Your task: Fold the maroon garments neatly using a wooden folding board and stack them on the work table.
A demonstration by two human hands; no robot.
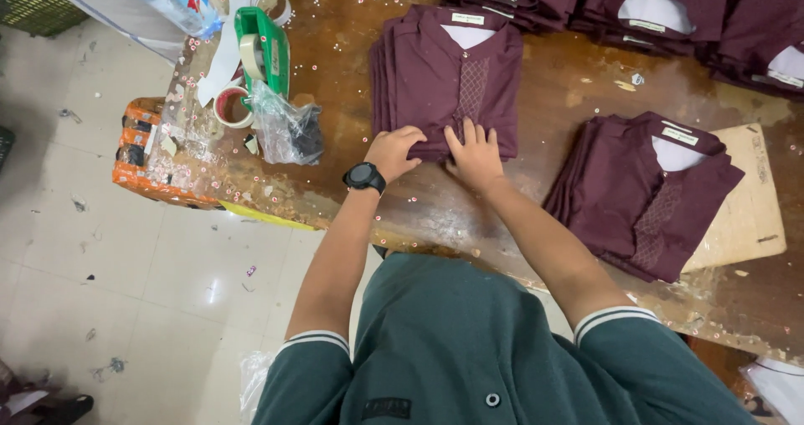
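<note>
While both hands press the folded shirt (pixel 452 82) on the counter (pixel 569 82), left hand (pixel 394 150) and right hand (pixel 476 153) lie flat, holding nothing; smoothing step, likely. Second shirt (pixel 645 190) right of it.

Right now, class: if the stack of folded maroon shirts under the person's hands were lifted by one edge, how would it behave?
The stack of folded maroon shirts is soft cloth, so it would probably sag. Its separate layers might slide apart unless gripped together. The left hand and right hand press its near edge, suggesting it compresses easily.
</note>
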